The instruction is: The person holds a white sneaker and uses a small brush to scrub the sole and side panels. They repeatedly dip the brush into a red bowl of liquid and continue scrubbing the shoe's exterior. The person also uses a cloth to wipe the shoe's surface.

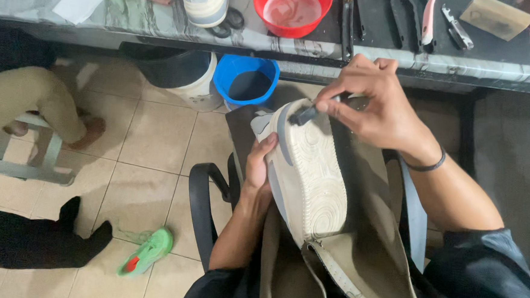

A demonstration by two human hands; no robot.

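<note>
- Sneaker (312,169) sole-up at frame centre, over the person's lap, toe toward 12 o'clock, heel toward 6; pale cream ribbed outsole faces the camera, grey-white upper edge on its 9 o'clock side.
- Left hand (258,167) closed around the sneaker's side at 9 o'clock, thumb pressed on the sole edge, forearm running down toward 7 o'clock.
- Right hand (376,103) at 1 o'clock of the sneaker, fingers pinched shut on a small dark brush (306,113); brush tip touches the toe end of the sole.
- Black band (427,165) on the right wrist; dark sleeve at 4 o'clock.
- Tan apron (368,263) lies under the sneaker, spreading toward 6 o'clock.
- Black chair armrest (200,206) at 8 o'clock of the sneaker.
- Desk (162,26) with marbled top runs along the 12 o'clock edge; on it a red bowl (292,11), another sneaker (205,4) with scissors just beside it, dark tools on a black mat (380,19) toward 1 o'clock.
- Blue bucket (245,81) on the tiled floor below the desk edge, at 11 o'clock of the held sneaker; white bucket (190,81) touching it on its 9 o'clock side.
- Green shoe (148,252) on the floor at 8 o'clock, well apart.
- Another person's leg in tan trousers (26,100) at 9-10 o'clock, bare foot on the tiles by a pale stool frame (22,163).
- Dark-clothed leg (24,239) at far 8 o'clock.
</note>
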